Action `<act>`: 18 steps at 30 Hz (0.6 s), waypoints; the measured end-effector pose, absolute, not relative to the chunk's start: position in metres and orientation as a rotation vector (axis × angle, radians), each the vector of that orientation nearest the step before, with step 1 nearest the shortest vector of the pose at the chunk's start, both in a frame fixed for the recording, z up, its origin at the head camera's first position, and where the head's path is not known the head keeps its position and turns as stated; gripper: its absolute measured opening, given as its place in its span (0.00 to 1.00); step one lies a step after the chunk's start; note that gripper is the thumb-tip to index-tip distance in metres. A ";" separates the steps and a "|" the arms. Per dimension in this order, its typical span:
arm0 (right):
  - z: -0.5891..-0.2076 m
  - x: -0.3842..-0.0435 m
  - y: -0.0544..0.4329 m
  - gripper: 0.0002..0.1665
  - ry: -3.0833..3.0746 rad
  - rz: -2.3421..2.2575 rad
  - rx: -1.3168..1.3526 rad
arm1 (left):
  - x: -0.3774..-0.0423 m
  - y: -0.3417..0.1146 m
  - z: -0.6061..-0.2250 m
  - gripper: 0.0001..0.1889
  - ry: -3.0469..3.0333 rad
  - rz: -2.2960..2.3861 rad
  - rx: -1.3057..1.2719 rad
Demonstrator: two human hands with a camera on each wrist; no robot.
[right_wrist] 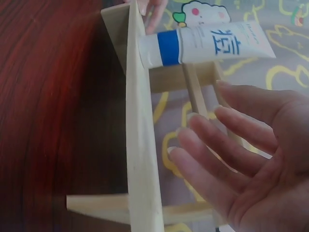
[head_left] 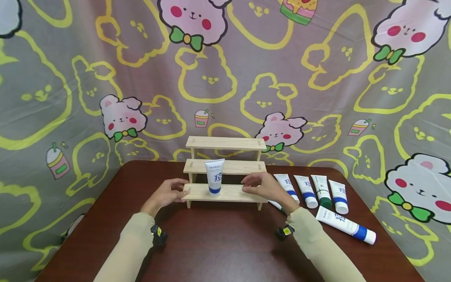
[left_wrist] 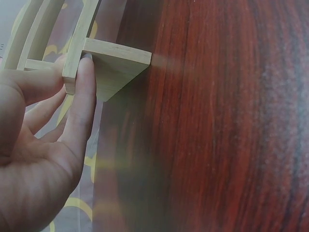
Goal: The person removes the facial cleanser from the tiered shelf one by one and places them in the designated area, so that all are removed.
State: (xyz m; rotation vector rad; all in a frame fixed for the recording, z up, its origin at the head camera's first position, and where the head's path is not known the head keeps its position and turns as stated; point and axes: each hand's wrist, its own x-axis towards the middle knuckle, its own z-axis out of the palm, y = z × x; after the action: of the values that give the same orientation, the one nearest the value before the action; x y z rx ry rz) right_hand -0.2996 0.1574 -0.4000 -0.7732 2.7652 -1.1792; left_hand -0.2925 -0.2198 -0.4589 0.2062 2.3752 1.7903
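A three-step wooden display shelf (head_left: 201, 166) stands on the table. On its lowest step, a white squeeze tube (head_left: 214, 177) with a blue band stands upright on its cap. My left hand (head_left: 168, 192) pinches the left end of that step, with the thumb above and a finger (left_wrist: 83, 104) beneath the board in the left wrist view. Over the right part of the step hovers my right hand (head_left: 262, 185), fingers (right_wrist: 207, 176) spread and loosely bent. Nothing lies in the right hand, which is apart from the tube (right_wrist: 207, 44) in the right wrist view.
Several tubes lie to the right of the shelf: white-and-blue ones, such as this tube (head_left: 305, 191), and a green-capped tube (head_left: 321, 190). A larger tube (head_left: 346, 225) lies slanted in front of them. A patterned cloth (head_left: 225, 78) hangs behind the dark brown table (head_left: 222, 243).
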 end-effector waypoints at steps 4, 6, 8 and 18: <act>-0.401 -0.301 0.146 0.17 2.746 -1.242 -0.780 | -0.292 -0.220 -0.458 0.26 2.376 1.784 0.201; -0.401 -0.301 0.139 0.17 2.719 -1.290 -0.767 | -0.292 -0.220 -0.458 0.26 2.379 1.779 0.200; -0.402 -0.302 0.133 0.18 2.692 -1.325 -0.773 | -0.292 -0.220 -0.457 0.26 2.381 1.776 0.196; -0.404 -0.306 0.114 0.25 2.642 -1.429 -0.821 | -0.291 -0.219 -0.456 0.26 2.367 1.788 0.188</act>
State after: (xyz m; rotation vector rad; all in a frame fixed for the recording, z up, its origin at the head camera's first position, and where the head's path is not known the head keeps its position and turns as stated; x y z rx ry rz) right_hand -0.3063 0.1144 -0.4036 -0.8214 2.6424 -1.4295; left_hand -0.2906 -0.2194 -0.4563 0.1878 2.3669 1.7876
